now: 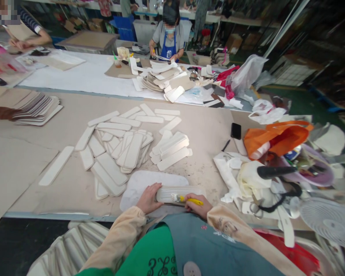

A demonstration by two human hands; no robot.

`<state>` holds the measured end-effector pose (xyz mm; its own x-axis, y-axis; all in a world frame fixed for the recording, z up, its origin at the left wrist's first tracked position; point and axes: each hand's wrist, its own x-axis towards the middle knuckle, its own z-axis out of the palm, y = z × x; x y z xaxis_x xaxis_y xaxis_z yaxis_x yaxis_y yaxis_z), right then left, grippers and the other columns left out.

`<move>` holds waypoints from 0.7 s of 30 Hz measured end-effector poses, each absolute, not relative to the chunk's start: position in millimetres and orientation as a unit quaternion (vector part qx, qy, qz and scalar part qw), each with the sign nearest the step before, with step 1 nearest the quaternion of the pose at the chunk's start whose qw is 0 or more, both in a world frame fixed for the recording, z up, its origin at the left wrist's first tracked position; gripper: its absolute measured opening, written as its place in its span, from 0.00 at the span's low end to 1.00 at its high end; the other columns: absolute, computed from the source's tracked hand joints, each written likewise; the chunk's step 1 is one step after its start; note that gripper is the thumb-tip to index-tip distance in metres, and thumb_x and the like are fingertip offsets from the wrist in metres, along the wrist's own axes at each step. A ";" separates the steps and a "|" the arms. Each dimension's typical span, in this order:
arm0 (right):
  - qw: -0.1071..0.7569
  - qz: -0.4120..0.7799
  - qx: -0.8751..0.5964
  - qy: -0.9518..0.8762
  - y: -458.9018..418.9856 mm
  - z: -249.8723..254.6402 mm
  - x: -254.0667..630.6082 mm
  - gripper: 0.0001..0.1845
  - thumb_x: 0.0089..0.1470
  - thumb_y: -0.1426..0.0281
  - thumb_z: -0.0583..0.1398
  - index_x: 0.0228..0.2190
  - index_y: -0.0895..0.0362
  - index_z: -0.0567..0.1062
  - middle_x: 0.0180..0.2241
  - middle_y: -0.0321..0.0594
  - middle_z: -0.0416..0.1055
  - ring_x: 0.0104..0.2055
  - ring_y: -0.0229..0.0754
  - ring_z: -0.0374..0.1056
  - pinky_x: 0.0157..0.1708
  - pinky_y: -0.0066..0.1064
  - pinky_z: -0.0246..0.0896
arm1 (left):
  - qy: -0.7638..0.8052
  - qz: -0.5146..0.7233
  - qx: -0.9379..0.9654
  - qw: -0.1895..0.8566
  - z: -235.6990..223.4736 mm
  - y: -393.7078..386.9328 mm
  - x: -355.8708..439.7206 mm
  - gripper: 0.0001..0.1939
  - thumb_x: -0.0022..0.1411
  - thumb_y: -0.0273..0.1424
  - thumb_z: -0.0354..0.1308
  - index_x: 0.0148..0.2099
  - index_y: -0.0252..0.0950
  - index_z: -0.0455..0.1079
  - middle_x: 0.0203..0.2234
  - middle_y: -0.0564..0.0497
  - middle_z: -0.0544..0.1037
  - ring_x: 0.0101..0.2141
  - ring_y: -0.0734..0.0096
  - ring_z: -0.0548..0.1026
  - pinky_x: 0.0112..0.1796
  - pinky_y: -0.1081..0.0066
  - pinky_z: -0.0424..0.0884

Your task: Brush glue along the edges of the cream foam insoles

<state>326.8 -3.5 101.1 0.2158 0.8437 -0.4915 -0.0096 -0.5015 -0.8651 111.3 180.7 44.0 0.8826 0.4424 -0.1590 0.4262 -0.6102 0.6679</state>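
My right hand (199, 206) is closed around the yellow handle of a paintbrush (193, 200). The brush's pale bristles rest on a light strip (169, 191) with rounded ends, which looks glossy and may be several strips in a stack. At the strip's left end, the fingers of my left hand (150, 198) grip it. Both lie over a pale rounded sheet (138, 186) on the table. Beyond my hands is a loose heap of similar white strips (132, 149), with a smaller glossy pile (172, 147) on its right.
A black phone (235, 130) and a dark pen (225, 145) lie to the right, near an orange bag (276, 140) and a cluttered purple basin (322, 170). Stacked pieces (40, 109) sit at left beside another person's arm. A co-worker in a blue apron (168, 48) works across the table.
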 end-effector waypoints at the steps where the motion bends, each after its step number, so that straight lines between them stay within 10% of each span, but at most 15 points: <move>1: 0.397 0.536 -0.683 -0.299 -10.7 101.2 330.4 0.10 0.50 0.64 0.57 0.33 0.55 0.74 0.24 0.34 0.74 0.26 0.38 0.71 0.30 0.29 0.68 | 0.241 0.013 0.897 0.370 44.0 180.9 111.3 0.38 0.48 0.37 0.63 0.61 0.37 0.56 0.59 0.39 0.64 0.60 0.51 0.59 0.58 0.48 0.56; 21: 0.493 0.373 -0.766 -0.176 -97.3 107.7 383.9 0.15 0.49 0.57 0.58 0.34 0.55 0.72 0.23 0.36 0.73 0.24 0.42 0.70 0.30 0.35 0.70 | 0.250 0.014 0.905 0.343 42.2 183.2 113.4 0.37 0.48 0.32 0.62 0.60 0.38 0.56 0.59 0.40 0.64 0.59 0.52 0.62 0.56 0.48 0.59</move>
